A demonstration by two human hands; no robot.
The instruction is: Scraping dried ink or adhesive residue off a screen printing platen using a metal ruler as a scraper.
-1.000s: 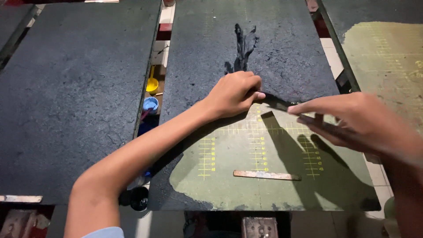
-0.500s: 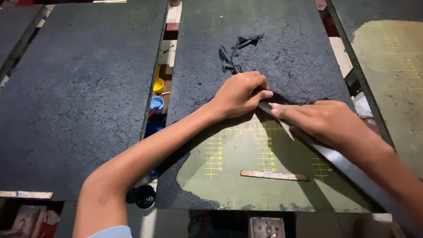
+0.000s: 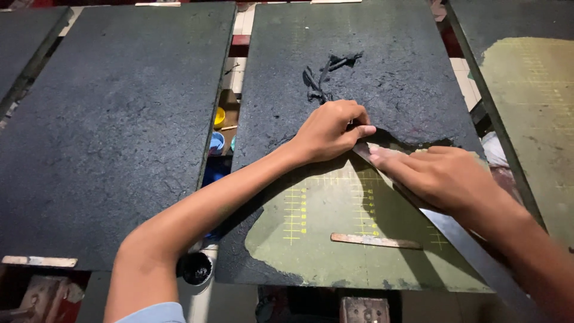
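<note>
My left hand (image 3: 332,128) and my right hand (image 3: 439,173) both press on a long flat metal blade (image 3: 472,251) that runs diagonally from the lower right up to the edge of a black crust on the middle board (image 3: 382,78). The blade's tip sits under my left fingertips, at the border between the black layer and the scraped green surface (image 3: 335,227) with yellow grid marks. A curl of scraped black residue (image 3: 326,75) lies just above my left hand. A thin flat stick (image 3: 375,241) rests on the green area below my hands.
A black-coated board (image 3: 119,131) lies to the left, another partly scraped green board (image 3: 532,101) to the right. In the gap between boards sit small yellow (image 3: 219,116) and blue (image 3: 216,143) paint pots and a black round jar (image 3: 196,268).
The blade's tip and both hands have pushed up and left along the crust edge. The scraped residue curl has shifted and the view has drifted slightly.
</note>
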